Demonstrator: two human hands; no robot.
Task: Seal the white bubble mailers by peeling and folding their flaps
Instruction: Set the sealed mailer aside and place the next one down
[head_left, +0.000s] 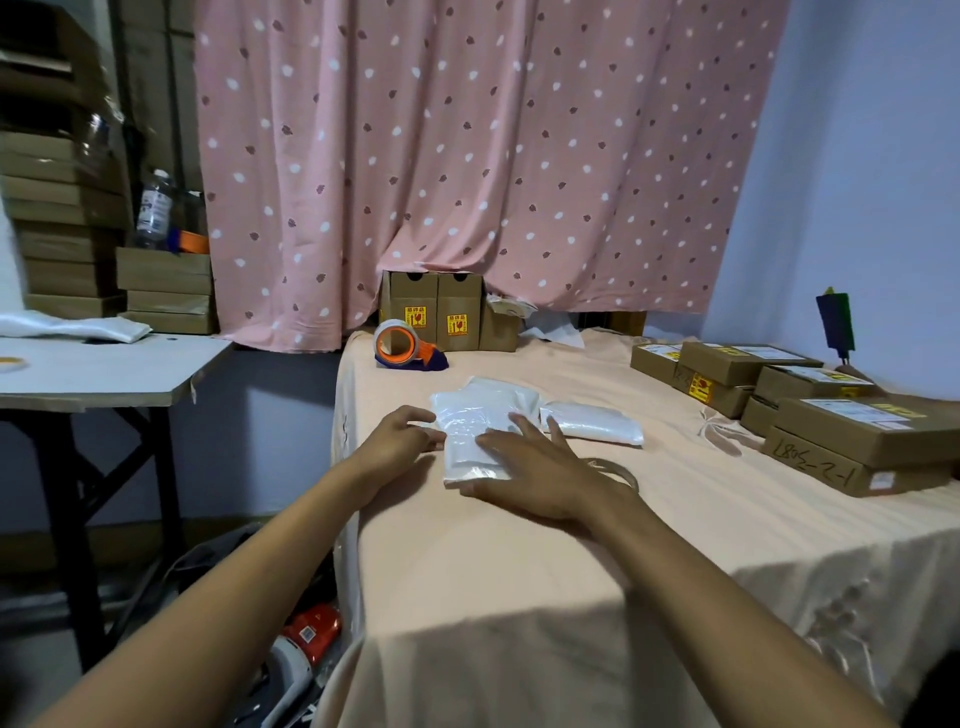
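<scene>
Mailer stack (480, 415) at surface (571, 545) centre, spare mailer (592, 423) at 3 o'clock. Right hand (540, 478) flat, fingers spread, pinning top mailer. Left hand (400, 441) loosely curled at stack's 9 o'clock edge, gripping nothing. Advice: keep pinned, peel strip evenly, fold flap square, press flat.

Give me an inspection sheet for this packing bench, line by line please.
Surface: peach cloth-covered table, wrinkled.
Job's things: white bubble mailers stacked under both hands; another mailer lies apart to their right.
Clutter: tape dispenser behind the stack; labelled cardboard boxes at right; two upright boxes at the curtain.
Grippers: left hand at the stack's left edge; right hand flat on top.
Cables: nothing seen.
Surroundings: pink dotted curtain; side table at left.
</scene>
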